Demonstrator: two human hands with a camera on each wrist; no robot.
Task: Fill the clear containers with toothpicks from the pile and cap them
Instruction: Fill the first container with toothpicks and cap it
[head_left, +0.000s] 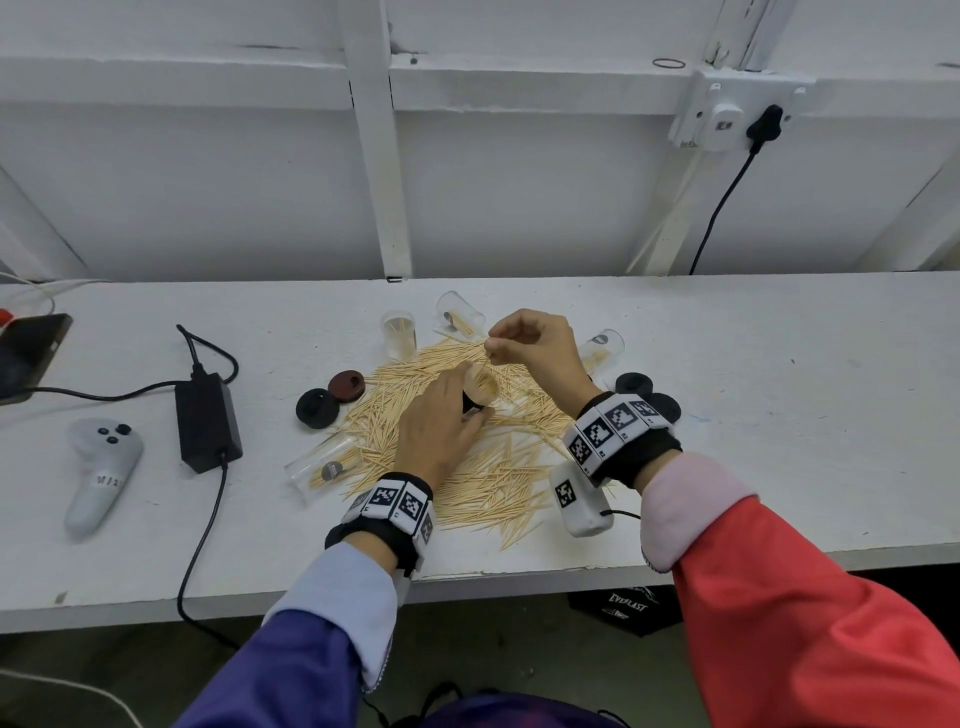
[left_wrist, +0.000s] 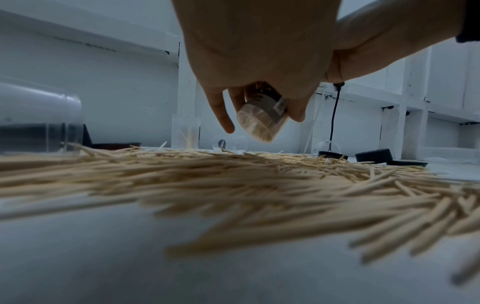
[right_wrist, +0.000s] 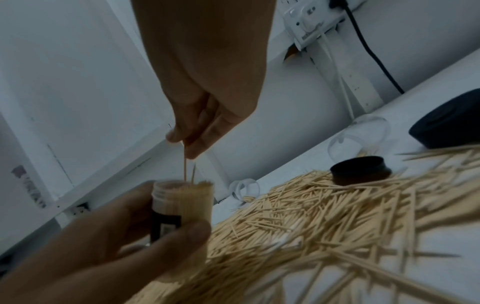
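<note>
Left hand wraps its fingers round the clear, dark-labelled plastic container, packed near full and lifted above the pale wooden toothpick pile on the white table, while right hand pinches thin toothpicks over its open mouth.

Left sleeve: dark blue-purple, pale blue cuff. Right sleeve: red, pale pink cuff. Each wrist: black band carrying white blocks with black square-pattern tags. Right wrist also: white camera box, thin black cable.
</note>
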